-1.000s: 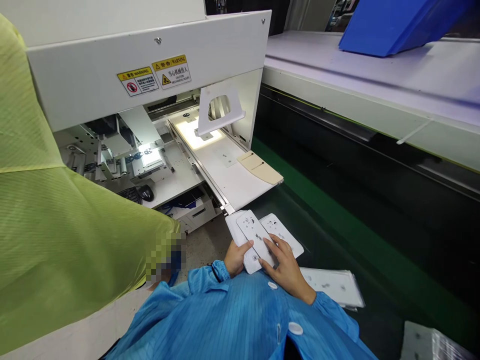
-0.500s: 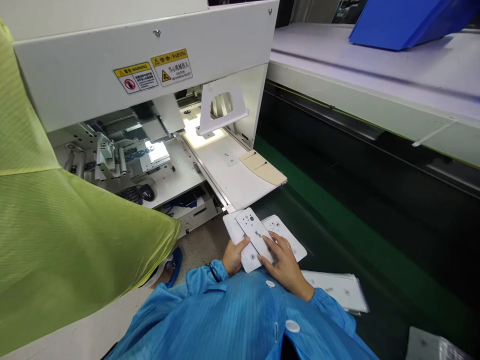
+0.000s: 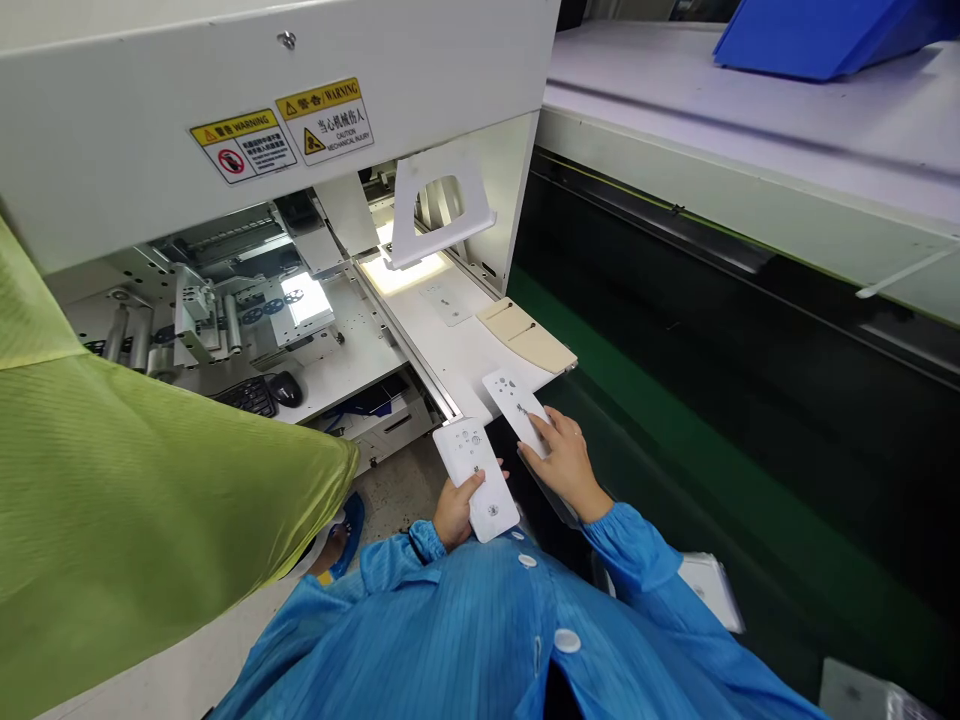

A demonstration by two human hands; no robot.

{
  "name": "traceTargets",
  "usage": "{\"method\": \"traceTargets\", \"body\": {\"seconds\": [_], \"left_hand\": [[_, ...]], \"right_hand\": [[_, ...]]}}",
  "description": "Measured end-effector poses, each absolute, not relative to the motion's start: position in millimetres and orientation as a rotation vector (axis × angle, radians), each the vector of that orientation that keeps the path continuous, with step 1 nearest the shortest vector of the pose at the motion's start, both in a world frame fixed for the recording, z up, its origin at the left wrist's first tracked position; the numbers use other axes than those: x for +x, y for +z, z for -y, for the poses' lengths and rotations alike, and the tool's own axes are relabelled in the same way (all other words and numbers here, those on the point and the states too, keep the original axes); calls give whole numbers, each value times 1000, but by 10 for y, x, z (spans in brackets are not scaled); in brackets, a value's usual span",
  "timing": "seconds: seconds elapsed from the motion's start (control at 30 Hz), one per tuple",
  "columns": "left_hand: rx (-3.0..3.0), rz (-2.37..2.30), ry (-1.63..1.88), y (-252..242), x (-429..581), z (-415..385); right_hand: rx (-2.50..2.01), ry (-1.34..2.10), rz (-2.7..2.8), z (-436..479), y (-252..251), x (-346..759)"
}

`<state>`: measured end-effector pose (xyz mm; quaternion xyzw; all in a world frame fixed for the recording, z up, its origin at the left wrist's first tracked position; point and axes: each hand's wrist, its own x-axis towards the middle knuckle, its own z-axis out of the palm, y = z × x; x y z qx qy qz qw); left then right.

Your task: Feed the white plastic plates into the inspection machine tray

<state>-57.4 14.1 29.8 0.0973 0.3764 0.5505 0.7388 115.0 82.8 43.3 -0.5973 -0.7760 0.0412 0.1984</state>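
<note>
Head view: left hand grips a white, round-cornered printed panel; right hand holds a matching panel beside the white machine's partly lit flat surface. Dark-green surface rightward; blue plastic bin beyond.

There are two hands, two warning labels and one mouse.

Smooth, matt white rectangular sheets, smooth painted-metal white machine housing, smooth blue plastic bin, finely ribbed, slightly shiny blue cloth smock, matt beige flat panel
</note>
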Motion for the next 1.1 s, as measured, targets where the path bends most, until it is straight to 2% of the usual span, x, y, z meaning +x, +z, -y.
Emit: {"method": "traceTargets", "body": {"seconds": [0.2, 0.43, 0.63, 0.87, 1.1], "left_hand": [[182, -817, 1205, 285, -651, -250], [180, -793, 1194, 248, -715, -360], [171, -794, 1167, 254, -706, -439], [168, -794, 1139, 221, -672, -493], [146, -794, 1148, 218, -675, -500]], "right_hand": [[-1885, 91, 2314, -1431, 552, 863], [-1930, 90, 2397, -1781, 546, 727], [-1928, 85, 2432, -1797, 517, 712], [-1667, 157, 2599, -1669, 391, 634], [-1685, 99, 2611, -1650, 297, 535]]}}
